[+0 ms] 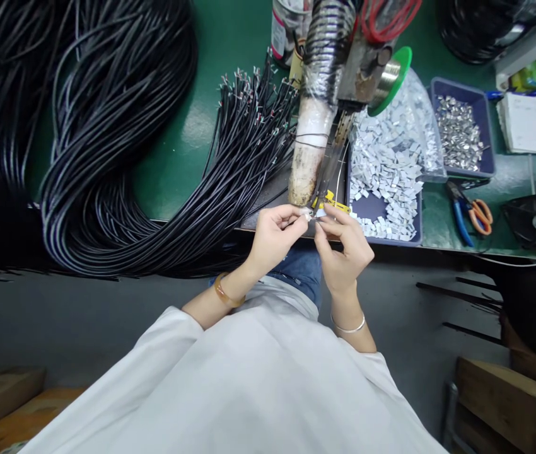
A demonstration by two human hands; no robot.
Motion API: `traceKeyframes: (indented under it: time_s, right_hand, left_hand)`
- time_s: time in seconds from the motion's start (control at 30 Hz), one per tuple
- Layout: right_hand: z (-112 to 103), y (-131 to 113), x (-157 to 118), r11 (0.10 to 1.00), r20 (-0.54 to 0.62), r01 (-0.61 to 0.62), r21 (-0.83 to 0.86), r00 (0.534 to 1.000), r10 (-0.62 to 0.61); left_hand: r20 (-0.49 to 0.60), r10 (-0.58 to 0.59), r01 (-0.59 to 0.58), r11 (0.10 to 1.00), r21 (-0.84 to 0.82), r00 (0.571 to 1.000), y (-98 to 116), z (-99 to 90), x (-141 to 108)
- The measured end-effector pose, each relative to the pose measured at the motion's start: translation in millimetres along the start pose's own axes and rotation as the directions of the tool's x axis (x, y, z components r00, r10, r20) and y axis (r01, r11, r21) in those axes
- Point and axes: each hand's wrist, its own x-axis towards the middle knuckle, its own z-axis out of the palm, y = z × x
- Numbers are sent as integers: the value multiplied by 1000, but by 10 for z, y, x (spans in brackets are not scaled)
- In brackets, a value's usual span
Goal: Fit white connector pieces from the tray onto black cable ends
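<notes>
My left hand is at the table edge, thumb and fingers pinched on a small whitish piece too small to name. Close beside it, my right hand has its thumb and fingertips bent towards that piece; whether they grip anything is hidden. Just above both hands comes down a stained, plastic-wrapped hose. Next to the hose is the soldering fixture with a green-rimmed spool of solder wire. A yellow part sits behind my fingertips. Black cables with stripped ends fan out on the left.
A tray of small white pieces stands right of my hands, with a bin of metal parts behind it. Pliers and orange-handled cutters lie further right. Thick cable bundles hang over the table's left edge. Cardboard boxes stand below.
</notes>
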Motion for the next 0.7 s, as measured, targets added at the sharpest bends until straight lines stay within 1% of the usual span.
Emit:
traceKeyframes:
  time_s: [0.1,0.23,0.37,0.53,0.6,0.7]
  right_hand:
    - [2,-15,1,999,-3,38,-8,999,-38]
    - [1,-16,-42,997,28,59,-41,998,-58]
    - [-4,-11,-80,1000,26,10,-14,1000,-9]
    - [-23,-18,-70,992,23,-100,83,995,98]
    - [-27,-26,-55,991,25,-105,84,994,103]
    - [-24,-32,-33,996,18,-75,49,997,74]
  left_hand:
    - [-3,23,-23,1000,14,1000,10,-10,-14]
    - [23,-4,3,1000,30,1000,-14,-46,-27]
    - [39,-1,0,999,32,999,-33,-70,-37]
    - [72,-5,7,1000,-24,997,-3,-78,-30]
    - [78,-8,12,999,-48,997,11,-75,-17]
    - [78,1,3,999,-53,997,20,-61,5]
